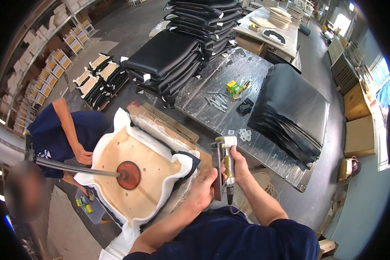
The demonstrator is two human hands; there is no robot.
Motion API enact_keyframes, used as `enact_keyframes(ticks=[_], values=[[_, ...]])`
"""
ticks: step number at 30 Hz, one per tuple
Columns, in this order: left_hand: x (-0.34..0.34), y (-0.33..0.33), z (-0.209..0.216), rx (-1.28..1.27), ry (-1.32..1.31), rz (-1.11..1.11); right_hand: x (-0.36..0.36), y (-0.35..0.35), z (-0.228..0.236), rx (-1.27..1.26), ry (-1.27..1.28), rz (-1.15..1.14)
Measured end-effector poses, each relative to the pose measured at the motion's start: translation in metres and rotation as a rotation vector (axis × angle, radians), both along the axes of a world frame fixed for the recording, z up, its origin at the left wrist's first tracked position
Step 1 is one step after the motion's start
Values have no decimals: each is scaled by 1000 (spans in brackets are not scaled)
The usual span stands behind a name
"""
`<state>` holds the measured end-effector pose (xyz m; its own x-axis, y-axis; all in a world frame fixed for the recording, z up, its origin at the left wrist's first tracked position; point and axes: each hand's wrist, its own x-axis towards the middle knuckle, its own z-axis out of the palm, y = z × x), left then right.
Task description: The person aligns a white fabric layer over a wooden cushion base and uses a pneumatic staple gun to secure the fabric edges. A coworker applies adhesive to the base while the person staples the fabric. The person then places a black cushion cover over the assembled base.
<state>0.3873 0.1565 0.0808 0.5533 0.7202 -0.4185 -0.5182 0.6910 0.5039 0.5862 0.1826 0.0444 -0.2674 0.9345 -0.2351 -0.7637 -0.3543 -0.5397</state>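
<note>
In front of my body I hold a pneumatic staple gun [229, 164] upright, its air hose running down from the lower end. My right hand [240, 164] is closed around its handle. My left hand [203, 190] grips the long dark magazine on its left side. Left of my hands lies a plywood seat board [106, 162] ringed by white padding [171, 177] with its edges folded up. A round red press disc [129, 175] on a metal rod [82, 168] bears on the middle of the board. A co-worker's hand [83, 154] touches the padding's far left edge.
A metal-topped table [199, 102] ahead carries stacked black cushions [160, 56], black sheets [290, 108], staple strips [218, 102], a yellow-green box [234, 87] and small white labels [245, 135]. A co-worker [73, 123] stands at the left. Wooden crating [173, 123] lies between seat and table.
</note>
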Motion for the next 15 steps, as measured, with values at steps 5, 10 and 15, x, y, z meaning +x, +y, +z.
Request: enact_keyframes(ticks=[5, 10, 15], values=[[-4, -25, 25, 96, 89, -172, -15, 7, -18, -185, 75, -173], [0, -9, 25, -79, -157, -181, -16, 20, -23, -169, 69, -120], [27, 21, 13, -155, -116, -168, 3, 46, -45, -103, 153, 102]])
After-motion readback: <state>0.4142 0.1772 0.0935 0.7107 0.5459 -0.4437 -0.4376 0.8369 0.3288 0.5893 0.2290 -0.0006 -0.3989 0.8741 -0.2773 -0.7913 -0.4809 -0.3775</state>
